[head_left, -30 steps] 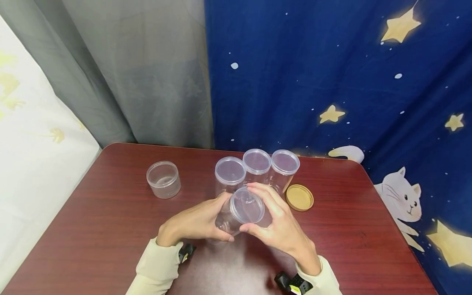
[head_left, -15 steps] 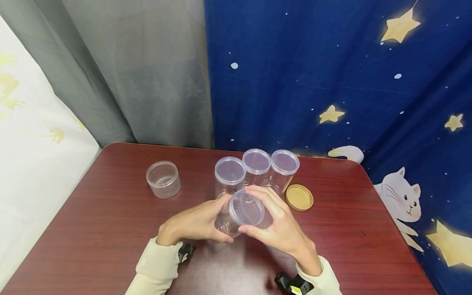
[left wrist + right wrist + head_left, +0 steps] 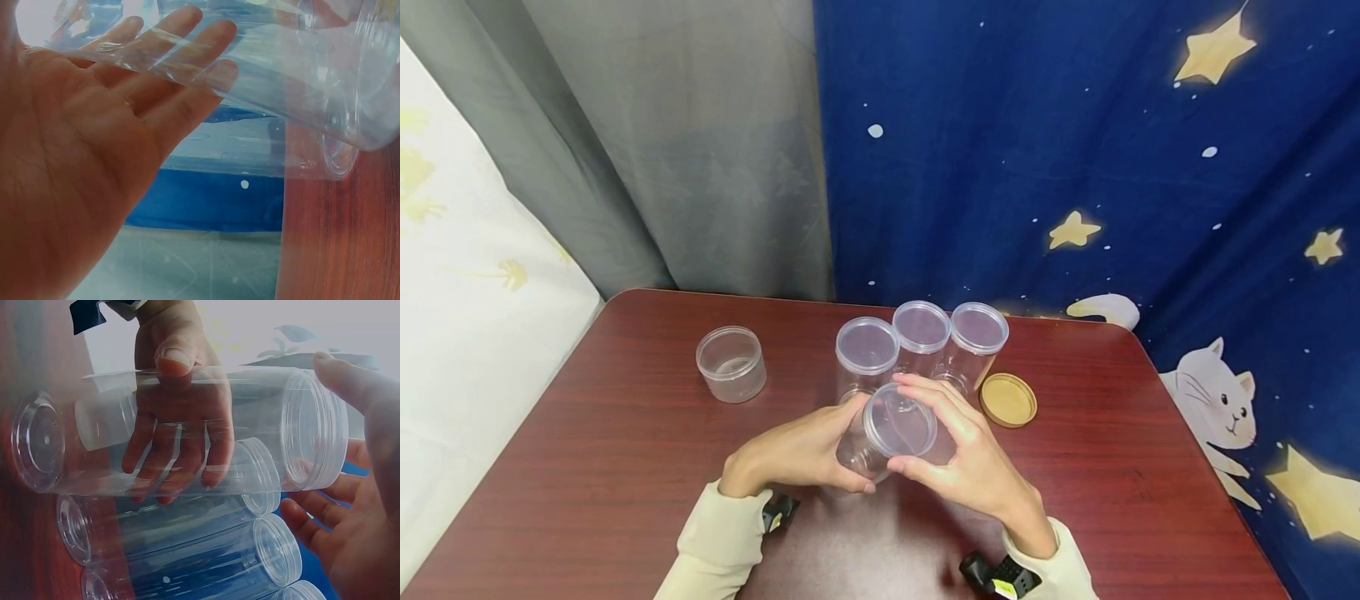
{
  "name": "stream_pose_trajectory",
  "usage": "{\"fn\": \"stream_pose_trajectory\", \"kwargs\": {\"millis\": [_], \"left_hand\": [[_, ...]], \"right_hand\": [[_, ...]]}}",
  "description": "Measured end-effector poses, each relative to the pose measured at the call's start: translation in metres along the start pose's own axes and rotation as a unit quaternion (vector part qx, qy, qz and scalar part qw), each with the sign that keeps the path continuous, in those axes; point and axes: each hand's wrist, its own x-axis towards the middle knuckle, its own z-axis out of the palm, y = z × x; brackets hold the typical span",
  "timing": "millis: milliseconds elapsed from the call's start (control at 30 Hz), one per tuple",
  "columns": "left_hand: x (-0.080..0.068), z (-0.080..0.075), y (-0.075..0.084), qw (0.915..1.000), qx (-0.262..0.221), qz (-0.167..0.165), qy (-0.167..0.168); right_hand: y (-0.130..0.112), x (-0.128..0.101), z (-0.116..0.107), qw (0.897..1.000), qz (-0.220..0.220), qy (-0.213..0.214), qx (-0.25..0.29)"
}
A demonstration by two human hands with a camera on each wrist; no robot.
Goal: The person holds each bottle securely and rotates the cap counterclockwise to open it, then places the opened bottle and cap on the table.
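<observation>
A tall clear plastic jar (image 3: 859, 450) with a translucent screw lid (image 3: 901, 421) tilts toward me between both hands. My left hand (image 3: 801, 446) holds the jar's body, thumb on the near side; in the left wrist view its fingers (image 3: 187, 106) show through the clear wall. My right hand (image 3: 958, 454) grips the lid's rim, thumb in front and fingers along the far edge, as the right wrist view also shows. Just behind stand three similar lidded jars (image 3: 867, 346), their lower parts partly hidden by the hands and the held jar.
A short, wide clear jar (image 3: 733, 379) without a lid stands at the left of the brown table (image 3: 625, 467). Right of the tall jars lies a gold lid (image 3: 1008, 401), inner side up. Curtains (image 3: 962, 167) hang behind the table's far edge.
Both hands keep their hold on the jar and lid, with only a very slight shift of the fingers on the lid. The other jars and the gold lid stay where they were.
</observation>
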Motion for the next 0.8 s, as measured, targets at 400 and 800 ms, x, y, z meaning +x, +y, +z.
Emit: {"fn": "stream_pose_trajectory", "kwargs": {"millis": [400,800], "left_hand": [[0.0010,-0.0001,-0.0008,1.0000,-0.001,0.002,-0.003],[0.0009,-0.0006,-0.0008,1.0000,-0.002,0.005,-0.002]], "right_hand": [[0.0014,-0.0009,-0.0016,0.999,-0.005,-0.016,0.031],[-0.0024,-0.0022,-0.0026,0.999,0.016,-0.034,0.025]]}}
